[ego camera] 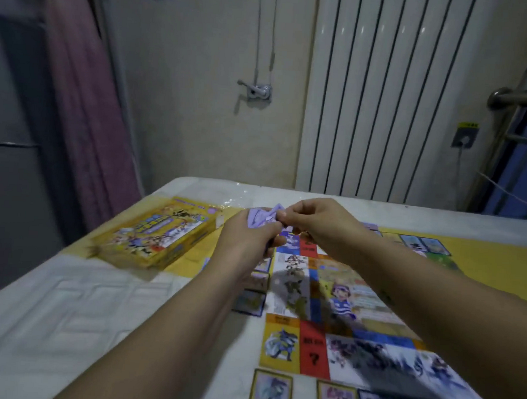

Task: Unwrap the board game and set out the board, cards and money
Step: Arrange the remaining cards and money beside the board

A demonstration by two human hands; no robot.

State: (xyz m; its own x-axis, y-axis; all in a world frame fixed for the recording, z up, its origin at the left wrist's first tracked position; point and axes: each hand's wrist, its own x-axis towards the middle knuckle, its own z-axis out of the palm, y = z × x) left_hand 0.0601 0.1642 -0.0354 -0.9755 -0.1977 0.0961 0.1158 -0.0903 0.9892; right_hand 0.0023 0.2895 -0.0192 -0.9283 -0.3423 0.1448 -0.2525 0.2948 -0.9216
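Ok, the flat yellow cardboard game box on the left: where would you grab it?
Probably across its two long side walls, coming down from above: the yellow cardboard game box lies flat and shallow, printed face up, with nothing stacked on it.

Board [281,342], box [155,232], cards [272,392] on mattress [80,305]

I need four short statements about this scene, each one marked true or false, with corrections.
1. The left hand holds purple notes. True.
2. The right hand lies flat on the board. False: it is raised and pinches the notes.
3. The box is to the right of the hands. False: it lies to their left.
4. Cards lie along the board's near edge. True.
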